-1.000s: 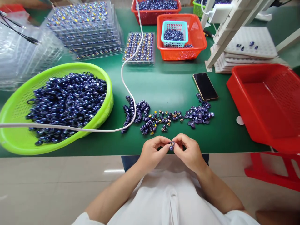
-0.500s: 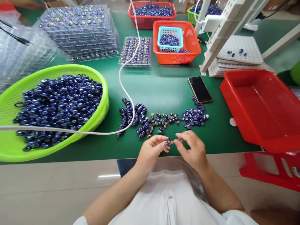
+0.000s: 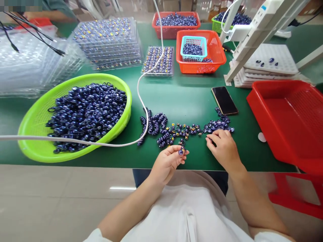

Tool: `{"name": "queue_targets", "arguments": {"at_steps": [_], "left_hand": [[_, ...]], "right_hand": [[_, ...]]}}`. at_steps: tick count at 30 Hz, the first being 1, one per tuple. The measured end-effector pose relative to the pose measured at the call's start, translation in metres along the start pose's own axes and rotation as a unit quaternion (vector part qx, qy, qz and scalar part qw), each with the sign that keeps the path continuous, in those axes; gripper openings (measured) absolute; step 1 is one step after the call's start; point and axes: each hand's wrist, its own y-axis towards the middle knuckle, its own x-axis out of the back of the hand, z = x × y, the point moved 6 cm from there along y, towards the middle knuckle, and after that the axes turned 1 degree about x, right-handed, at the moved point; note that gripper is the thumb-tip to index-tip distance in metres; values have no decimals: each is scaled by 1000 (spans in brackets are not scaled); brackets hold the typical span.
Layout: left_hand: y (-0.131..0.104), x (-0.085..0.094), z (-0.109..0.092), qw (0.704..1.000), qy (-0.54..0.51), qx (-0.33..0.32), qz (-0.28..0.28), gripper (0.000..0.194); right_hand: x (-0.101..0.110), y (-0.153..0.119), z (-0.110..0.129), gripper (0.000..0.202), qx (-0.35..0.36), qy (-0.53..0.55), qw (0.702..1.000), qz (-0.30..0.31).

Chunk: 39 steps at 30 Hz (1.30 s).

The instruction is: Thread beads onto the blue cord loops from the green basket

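Your left hand (image 3: 164, 163) is holding a small beaded piece (image 3: 181, 152) over the bench (image 3: 196, 158), fingers (image 3: 173, 148) clamped on it. Your right hand (image 3: 224, 148), having just parted from it, is reaching the dark discs (image 3: 214, 125), apparently leaving the left steadying alone; whether the right fingers are gripping anything, I cannot tell.

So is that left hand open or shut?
Shut, in a pinch: the left hand grips a small shiny dark-blue piece, which pokes out in plain sight.
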Motion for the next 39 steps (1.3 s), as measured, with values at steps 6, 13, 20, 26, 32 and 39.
{"name": "queue_targets", "arguments": {"at_steps": [6,13,20,26,32,39], "left_hand": [[-1,-2,-1,999,16,-32,-2,24],[-1,-9,2,995,53,-86,17,21],[0,3,-1,992,76,-105,-3,17],[-2,3,-3,987,100,-124,3,14],[-4,7,-5,979,137,-145,-34,13],[-11,5,-12,970,169,-160,-73,12]], "right_hand": [[15,-10,41,20,-52,299,953,-19],[-3,-24,67,26,-134,362,920,-67],[2,-20,72,32,-41,310,947,-70],[-4,-25,70,18,-144,479,866,-9],[-9,-27,70,18,-190,520,833,-4],[-11,-25,70,17,-190,520,832,22]]}}
